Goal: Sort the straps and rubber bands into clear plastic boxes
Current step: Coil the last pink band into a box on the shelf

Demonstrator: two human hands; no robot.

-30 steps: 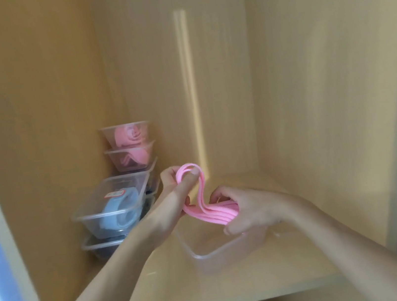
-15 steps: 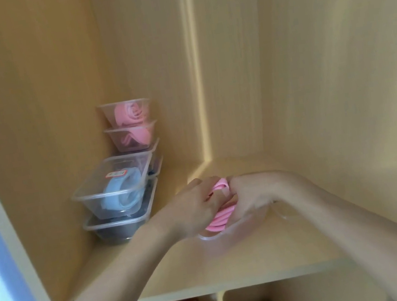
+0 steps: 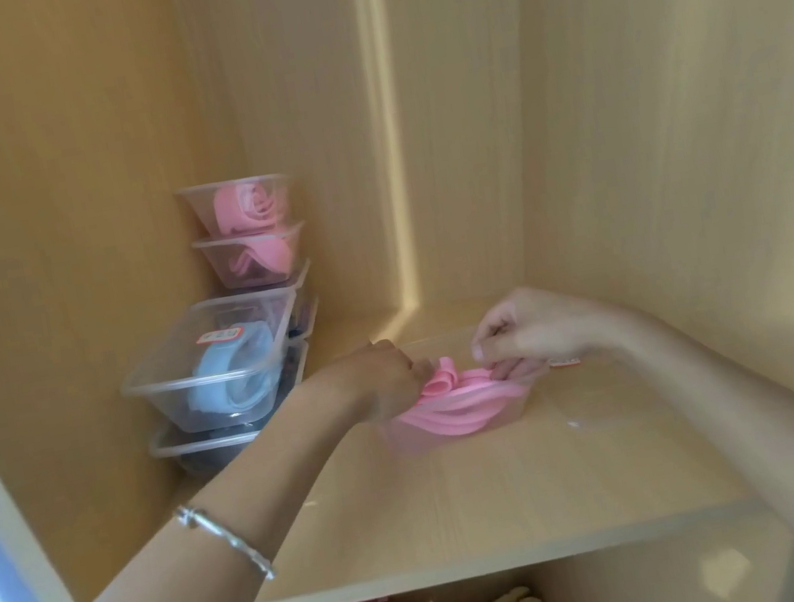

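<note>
Against the left wall stands a stack of clear boxes (image 3: 174, 383): one holds a coiled blue strap (image 3: 235, 378), and the two small tubs on top hold rolled pink ones. The left hand (image 3: 381, 376) has its fingers curled onto the looped end of the pink strap (image 3: 457, 400), which sits coiled in the open clear box (image 3: 407, 442) mid-shelf, its top loops standing above the rim. The right hand (image 3: 530, 331) is curled too, its lower fingertips pinching the far side of the coil. To my eye this is the tucking-in. The springy coil wants pressing down evenly from both sides, loose end folded under, before either hand lets go, or it may pop out.
</note>
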